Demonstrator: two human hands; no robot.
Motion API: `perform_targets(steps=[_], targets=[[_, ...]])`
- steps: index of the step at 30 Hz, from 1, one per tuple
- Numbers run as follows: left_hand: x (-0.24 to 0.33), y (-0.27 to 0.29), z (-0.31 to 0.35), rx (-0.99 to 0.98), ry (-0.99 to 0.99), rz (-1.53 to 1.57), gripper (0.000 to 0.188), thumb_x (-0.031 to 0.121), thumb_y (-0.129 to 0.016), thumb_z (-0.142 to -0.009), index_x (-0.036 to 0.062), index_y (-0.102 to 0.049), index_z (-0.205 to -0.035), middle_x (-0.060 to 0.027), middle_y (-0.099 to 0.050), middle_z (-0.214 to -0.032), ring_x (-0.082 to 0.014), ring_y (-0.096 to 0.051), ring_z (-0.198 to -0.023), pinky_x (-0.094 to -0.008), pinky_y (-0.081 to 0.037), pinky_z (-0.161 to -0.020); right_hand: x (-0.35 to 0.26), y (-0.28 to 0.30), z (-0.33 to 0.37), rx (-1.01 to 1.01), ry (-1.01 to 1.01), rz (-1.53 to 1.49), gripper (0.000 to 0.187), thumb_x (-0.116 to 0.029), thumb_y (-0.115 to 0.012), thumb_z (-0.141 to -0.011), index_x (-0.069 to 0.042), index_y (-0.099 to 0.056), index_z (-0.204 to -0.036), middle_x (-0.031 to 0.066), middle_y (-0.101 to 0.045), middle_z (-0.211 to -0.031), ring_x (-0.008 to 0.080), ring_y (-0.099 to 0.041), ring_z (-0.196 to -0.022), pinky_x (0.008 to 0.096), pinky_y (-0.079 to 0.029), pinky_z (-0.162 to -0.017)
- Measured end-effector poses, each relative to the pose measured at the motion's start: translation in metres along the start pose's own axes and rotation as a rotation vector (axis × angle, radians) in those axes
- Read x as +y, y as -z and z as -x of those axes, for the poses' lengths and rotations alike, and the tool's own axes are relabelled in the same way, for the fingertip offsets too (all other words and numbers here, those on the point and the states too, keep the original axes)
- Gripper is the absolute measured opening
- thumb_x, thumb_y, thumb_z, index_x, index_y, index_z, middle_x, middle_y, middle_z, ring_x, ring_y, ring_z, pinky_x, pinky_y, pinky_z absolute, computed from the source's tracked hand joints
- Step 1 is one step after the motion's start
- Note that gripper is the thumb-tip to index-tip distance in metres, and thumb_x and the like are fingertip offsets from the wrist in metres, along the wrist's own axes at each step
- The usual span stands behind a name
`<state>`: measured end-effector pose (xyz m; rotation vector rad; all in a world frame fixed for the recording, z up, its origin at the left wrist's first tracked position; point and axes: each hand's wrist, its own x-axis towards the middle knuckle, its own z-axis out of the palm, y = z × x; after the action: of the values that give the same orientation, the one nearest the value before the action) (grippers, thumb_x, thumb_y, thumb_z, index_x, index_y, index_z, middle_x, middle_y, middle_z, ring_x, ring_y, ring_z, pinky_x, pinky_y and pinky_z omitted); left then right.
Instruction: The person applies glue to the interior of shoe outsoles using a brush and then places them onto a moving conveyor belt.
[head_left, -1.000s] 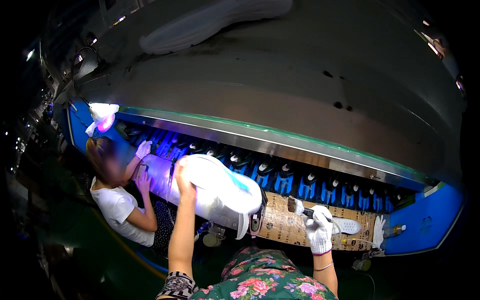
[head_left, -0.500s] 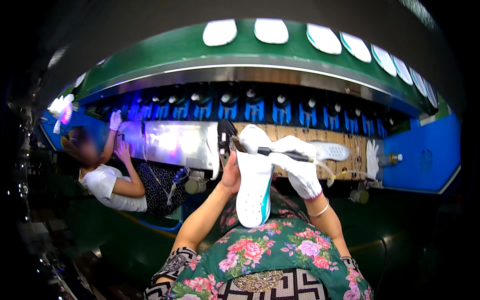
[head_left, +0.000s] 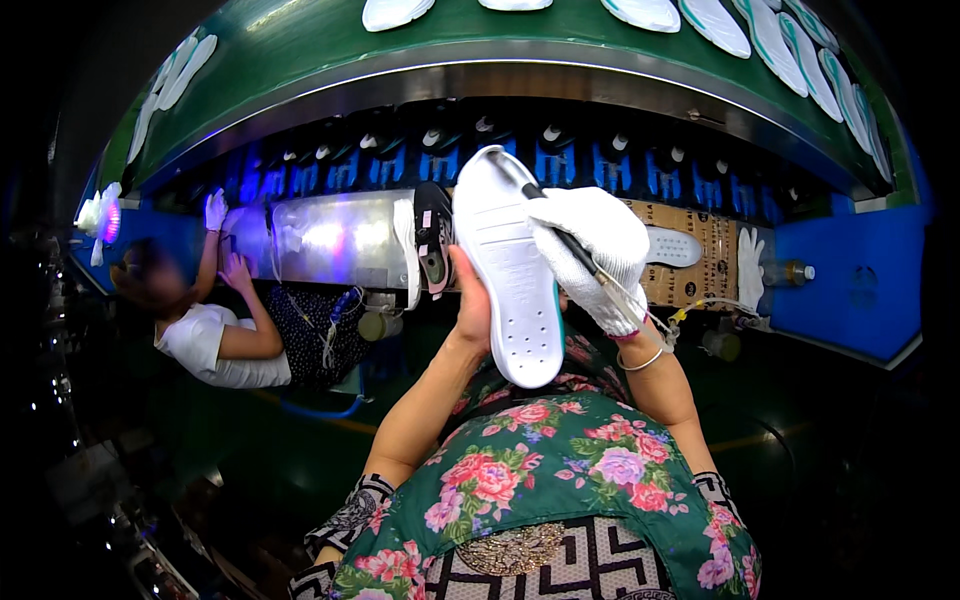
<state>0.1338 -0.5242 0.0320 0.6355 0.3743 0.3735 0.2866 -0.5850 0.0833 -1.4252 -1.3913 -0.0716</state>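
A white shoe sole point(head_left: 508, 265) with rows of small holes and a teal side edge is held up in front of me, its inner face toward me. My bare left hand point(head_left: 473, 306) grips its left edge, with most of the fingers hidden behind it. In a white knitted glove, my right hand point(head_left: 597, 245) is closed around a black-handled brush point(head_left: 580, 262) with a thin tube running from its lower end. The brush tip is at the upper right rim of the sole. Left of the sole, a black shoe point(head_left: 433, 240) stands beside another white sole point(head_left: 407, 250).
Behind lies a cardboard-covered bench point(head_left: 700, 275) with a grey-white sole point(head_left: 673, 247), a white glove point(head_left: 750, 268) and a bottle point(head_left: 795, 272). A green conveyor belt point(head_left: 300, 75) carries several white soles. At left, a co-worker point(head_left: 225, 345) sits by a metal plate point(head_left: 345, 240).
The sole has turned its inner face up toward me and moved farther out. The brush has gone from lying across it to slanting along its upper right rim. The whole view has shifted.
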Motion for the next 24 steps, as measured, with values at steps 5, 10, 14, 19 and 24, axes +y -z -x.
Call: perform_targets(steps=[5, 10, 14, 19, 24], targets=[[-0.009, 0.006, -0.008, 0.058, 0.009, -0.107, 0.101, 0.083, -0.009, -0.086, 0.0086, -0.029, -0.152, -0.0118, -0.046, -0.146, -0.0244, -0.046, -0.134, -0.0393, -0.04, -0.111, -0.011, -0.005, 0.011, -0.099, 0.06, 0.05, 0.029, -0.002, -0.075, -0.073, -0.009, -0.074, -0.101, 0.0083, -0.07, -0.089, 0.0266, -0.068, -0.079, 0.0353, -0.052, -0.073], [-0.002, 0.007, -0.012, 0.071, -0.062, 0.124, 0.109, 0.089, -0.008, -0.08, 0.0054, -0.035, -0.146, -0.017, -0.06, -0.12, -0.0299, -0.064, -0.096, -0.0408, -0.055, -0.084, -0.013, 0.004, -0.001, 0.002, -0.149, -0.262, 0.016, 0.0, -0.077, -0.075, -0.003, -0.075, -0.091, 0.0085, -0.072, -0.09, 0.0185, -0.068, -0.077, 0.0301, -0.053, -0.07], [0.004, 0.014, -0.015, -0.043, -0.083, 0.119, 0.108, 0.088, -0.01, -0.082, 0.0058, -0.035, -0.146, -0.0171, -0.059, -0.126, -0.0302, -0.065, -0.105, -0.0425, -0.054, -0.09, -0.01, -0.005, 0.003, -0.005, -0.086, -0.108, 0.023, -0.002, -0.077, -0.074, -0.009, -0.075, -0.095, 0.0053, -0.07, -0.082, 0.0198, -0.068, -0.075, 0.0301, -0.053, -0.067], [0.015, 0.028, -0.014, 0.12, -0.176, -0.103, 0.101, 0.085, -0.011, -0.085, 0.0118, -0.026, -0.153, -0.0127, -0.046, -0.145, -0.0281, -0.049, -0.131, -0.0436, -0.041, -0.11, -0.012, -0.007, 0.003, -0.17, 0.019, -0.345, 0.024, -0.004, -0.075, -0.072, -0.011, -0.076, -0.095, 0.0058, -0.072, -0.087, 0.0207, -0.068, -0.074, 0.0306, -0.052, -0.068], [0.028, 0.029, -0.023, 0.12, -0.212, -0.056, 0.101, 0.086, -0.015, -0.085, 0.0118, -0.026, -0.153, -0.0129, -0.045, -0.145, -0.0287, -0.05, -0.129, -0.0452, -0.046, -0.105, -0.009, -0.013, 0.002, -0.094, 0.114, -0.082, 0.026, -0.004, -0.075, -0.073, -0.012, -0.075, -0.097, 0.0066, -0.07, -0.085, 0.0246, -0.068, -0.073, 0.0327, -0.052, -0.068]])
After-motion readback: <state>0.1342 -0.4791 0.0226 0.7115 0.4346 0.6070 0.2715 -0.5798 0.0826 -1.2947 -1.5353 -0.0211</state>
